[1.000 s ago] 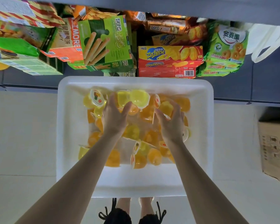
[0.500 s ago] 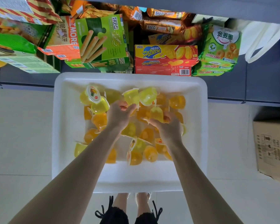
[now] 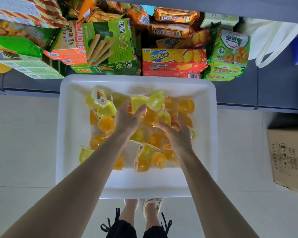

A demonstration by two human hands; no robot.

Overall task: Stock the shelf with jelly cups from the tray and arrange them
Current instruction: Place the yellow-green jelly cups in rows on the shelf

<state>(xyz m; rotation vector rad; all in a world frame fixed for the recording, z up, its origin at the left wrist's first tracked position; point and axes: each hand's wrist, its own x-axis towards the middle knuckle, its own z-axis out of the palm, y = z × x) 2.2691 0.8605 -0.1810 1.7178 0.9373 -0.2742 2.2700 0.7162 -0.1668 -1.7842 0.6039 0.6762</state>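
The left hand grips a yellow jelly cup between thumb and curled fingers. Just to its right, the right hand curls round a paler cup. Loose cups lie under and around both hands in the white tray, snack boxes sit beyond the fingertips, and a cardboard box stands well right of the right hand.

Both arms fwd, L grip pinching yellow cup, R grip curled on orange cup

Yellow-orange jelly cups – jumbled, white tray
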